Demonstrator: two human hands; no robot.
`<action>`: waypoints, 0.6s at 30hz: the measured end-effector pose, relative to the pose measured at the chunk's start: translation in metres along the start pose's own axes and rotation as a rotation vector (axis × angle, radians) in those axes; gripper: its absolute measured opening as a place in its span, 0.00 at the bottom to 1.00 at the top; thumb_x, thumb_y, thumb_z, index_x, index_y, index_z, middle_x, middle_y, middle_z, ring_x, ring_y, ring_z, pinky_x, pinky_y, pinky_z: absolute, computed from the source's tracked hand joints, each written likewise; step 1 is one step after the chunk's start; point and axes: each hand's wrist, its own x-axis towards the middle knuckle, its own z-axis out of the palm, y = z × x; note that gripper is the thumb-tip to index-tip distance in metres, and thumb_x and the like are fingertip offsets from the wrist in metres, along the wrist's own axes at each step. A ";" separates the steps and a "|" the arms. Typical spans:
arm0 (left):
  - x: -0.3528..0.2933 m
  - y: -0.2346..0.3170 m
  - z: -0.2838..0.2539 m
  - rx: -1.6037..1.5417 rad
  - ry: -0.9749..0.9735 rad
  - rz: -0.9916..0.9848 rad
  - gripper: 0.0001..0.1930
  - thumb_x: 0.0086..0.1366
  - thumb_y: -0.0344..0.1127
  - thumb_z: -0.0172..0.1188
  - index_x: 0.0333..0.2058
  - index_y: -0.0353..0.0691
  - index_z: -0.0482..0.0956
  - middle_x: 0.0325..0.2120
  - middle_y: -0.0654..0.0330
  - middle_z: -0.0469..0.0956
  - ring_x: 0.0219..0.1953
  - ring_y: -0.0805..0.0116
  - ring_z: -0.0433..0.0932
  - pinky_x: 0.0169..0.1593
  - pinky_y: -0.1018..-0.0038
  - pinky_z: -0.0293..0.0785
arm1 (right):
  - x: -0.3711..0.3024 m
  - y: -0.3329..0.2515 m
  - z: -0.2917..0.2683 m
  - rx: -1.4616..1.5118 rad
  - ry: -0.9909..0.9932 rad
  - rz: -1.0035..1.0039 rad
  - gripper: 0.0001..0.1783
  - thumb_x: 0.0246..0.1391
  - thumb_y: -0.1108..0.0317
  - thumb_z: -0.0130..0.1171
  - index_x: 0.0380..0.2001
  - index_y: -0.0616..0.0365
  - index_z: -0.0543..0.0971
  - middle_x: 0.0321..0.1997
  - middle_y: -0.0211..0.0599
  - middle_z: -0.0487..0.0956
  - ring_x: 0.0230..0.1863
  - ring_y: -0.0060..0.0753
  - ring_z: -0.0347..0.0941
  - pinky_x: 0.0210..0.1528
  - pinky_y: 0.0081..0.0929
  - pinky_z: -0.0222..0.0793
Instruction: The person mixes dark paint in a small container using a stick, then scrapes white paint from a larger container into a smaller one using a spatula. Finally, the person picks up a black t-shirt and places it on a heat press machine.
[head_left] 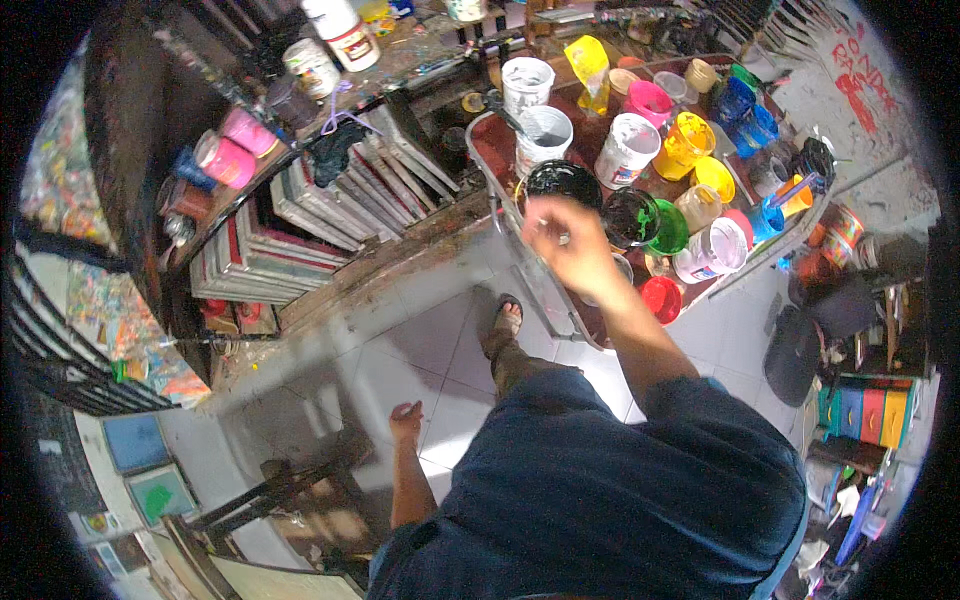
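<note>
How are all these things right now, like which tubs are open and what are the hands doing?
Right hand: blurred, grip unclear
Left hand: lowered, curled
Black tub: open, partly hidden
Big yellow tub: open
Green tub: open
Frames: leaning together
Tray: crowded

You have: right hand (574, 244) by a black tub (562, 180), left hand (406, 421) over the floor (405, 345), one tray (488, 140) of cups (628, 150), shelved frames (335, 200).

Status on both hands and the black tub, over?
Right hand at near side of black tub, contact unclear. Left hand above floor, nothing visible in it. White pot behind tub, dark pot right.
</note>
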 end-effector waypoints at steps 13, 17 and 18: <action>0.171 0.290 0.182 0.519 -0.429 0.891 0.30 0.47 0.36 0.69 0.46 0.34 0.65 0.39 0.53 0.73 0.43 0.62 0.72 0.46 0.70 0.68 | 0.162 0.081 0.001 -0.766 0.150 0.226 0.13 0.42 0.63 0.57 0.32 0.58 0.77 0.36 0.47 0.74 0.34 0.51 0.73 0.36 0.42 0.70; 0.134 0.371 0.258 0.374 -0.552 0.894 0.39 0.41 0.38 0.73 0.51 0.35 0.62 0.42 0.52 0.72 0.43 0.61 0.72 0.48 0.67 0.67 | 0.162 0.084 -0.031 -0.696 0.232 0.305 0.13 0.43 0.64 0.60 0.32 0.61 0.77 0.32 0.47 0.76 0.34 0.53 0.72 0.36 0.43 0.69; 0.133 0.379 0.273 0.334 -0.579 0.916 0.40 0.41 0.39 0.73 0.52 0.35 0.61 0.42 0.53 0.72 0.42 0.62 0.72 0.49 0.68 0.67 | 0.162 0.083 -0.033 -0.678 0.218 0.307 0.13 0.43 0.64 0.60 0.31 0.61 0.77 0.31 0.47 0.76 0.34 0.53 0.73 0.35 0.42 0.69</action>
